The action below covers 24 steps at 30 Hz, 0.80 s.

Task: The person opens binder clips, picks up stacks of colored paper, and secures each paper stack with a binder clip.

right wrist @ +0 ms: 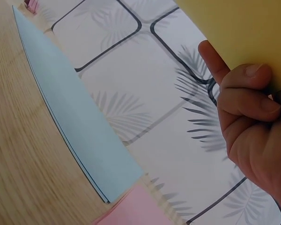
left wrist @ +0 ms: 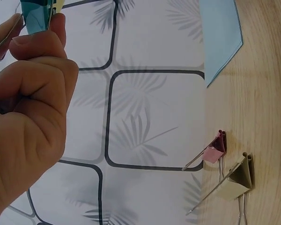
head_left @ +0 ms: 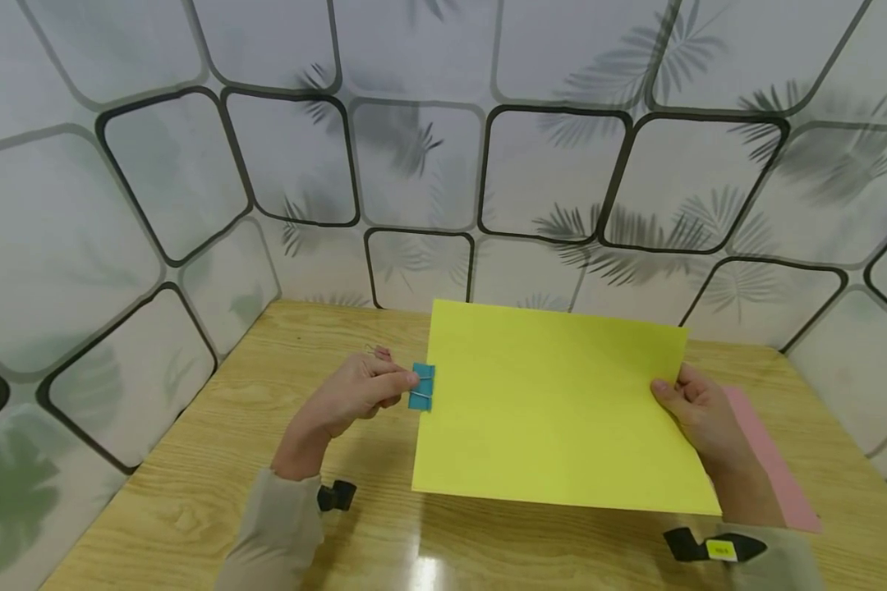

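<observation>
A yellow sheet or stack of paper (head_left: pixel 554 402) is held up above the wooden table, tilted toward the head camera. At its left edge sits a blue binder clip (head_left: pixel 421 386), which my left hand (head_left: pixel 355 390) pinches between thumb and fingers. In the left wrist view, the clip (left wrist: pixel 36 18) shows at the top with a wire handle by the fingers. How deep the paper lies in its mouth cannot be told. My right hand (head_left: pixel 710 423) grips the paper's right edge, thumb on the front and fingers behind.
Pink paper (head_left: pixel 772 464) lies on the table at the right, partly behind the right forearm. Folded-looking light blue paper (right wrist: pixel 75 108) lies farther back. A pink binder clip (left wrist: pixel 215 150) and a cream one (left wrist: pixel 236 180) stand on the table near the patterned wall covering (head_left: pixel 421 164).
</observation>
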{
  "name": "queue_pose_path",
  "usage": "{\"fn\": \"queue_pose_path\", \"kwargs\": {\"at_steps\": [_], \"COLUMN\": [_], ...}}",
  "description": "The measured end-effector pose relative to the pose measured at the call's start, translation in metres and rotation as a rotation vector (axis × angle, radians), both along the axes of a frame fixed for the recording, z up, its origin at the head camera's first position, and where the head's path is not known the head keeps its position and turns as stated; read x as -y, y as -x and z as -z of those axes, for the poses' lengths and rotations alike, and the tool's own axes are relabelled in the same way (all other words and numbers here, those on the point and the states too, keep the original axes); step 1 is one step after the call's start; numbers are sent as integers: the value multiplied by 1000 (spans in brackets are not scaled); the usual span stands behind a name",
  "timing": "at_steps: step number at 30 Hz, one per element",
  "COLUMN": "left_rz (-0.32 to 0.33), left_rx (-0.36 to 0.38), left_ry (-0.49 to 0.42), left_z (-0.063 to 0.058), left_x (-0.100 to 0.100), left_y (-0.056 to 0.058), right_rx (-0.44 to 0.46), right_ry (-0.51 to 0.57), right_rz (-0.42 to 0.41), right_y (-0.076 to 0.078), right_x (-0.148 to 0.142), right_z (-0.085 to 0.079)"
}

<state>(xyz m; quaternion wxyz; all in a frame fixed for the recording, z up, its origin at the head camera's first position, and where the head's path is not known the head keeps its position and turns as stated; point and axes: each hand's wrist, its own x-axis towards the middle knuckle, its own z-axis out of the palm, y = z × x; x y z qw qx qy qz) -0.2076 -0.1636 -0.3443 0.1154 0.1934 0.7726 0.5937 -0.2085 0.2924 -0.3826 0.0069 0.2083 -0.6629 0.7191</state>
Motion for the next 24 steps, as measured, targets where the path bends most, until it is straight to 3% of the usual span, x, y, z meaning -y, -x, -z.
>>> {"fn": "queue_pose_path", "kwargs": {"at_steps": [24], "left_rz": [15], "left_rx": [3], "left_ry": [16], "left_z": [5], "left_x": [-4], "left_y": [2], "right_rx": [16], "right_ry": [-41], "right_rz": [37], "right_y": [0], "right_x": [2], "right_z": [1]}}
